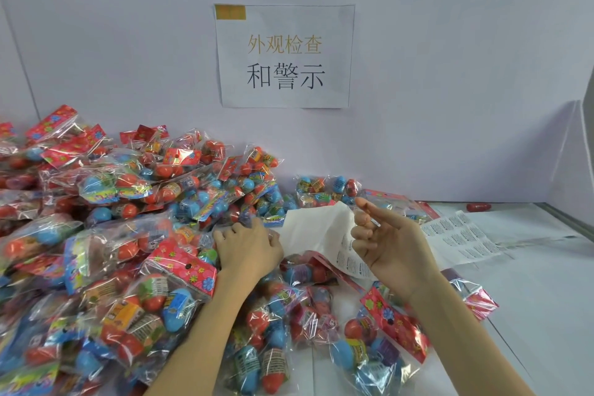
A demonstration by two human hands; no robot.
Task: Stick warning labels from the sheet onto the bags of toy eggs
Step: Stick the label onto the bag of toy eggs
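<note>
A curled white label sheet [316,228] lies on the bags of toy eggs, with printed warning labels showing on its underside. My left hand [247,247] lies palm down on the pile, fingers curled, its thumb holding the sheet's left edge. My right hand [390,239] is raised at the sheet's right corner, thumb and forefinger pinching a small clear label [374,222]. A bag of toy eggs [305,270] with a red header lies under the sheet between my hands. Another bag [382,331] lies below my right wrist.
A big heap of bagged toy eggs [112,219] fills the left half of the white table. A second label sheet [459,235] lies flat at the right. One loose red egg [478,207] sits by the back wall, which carries a paper sign [284,55].
</note>
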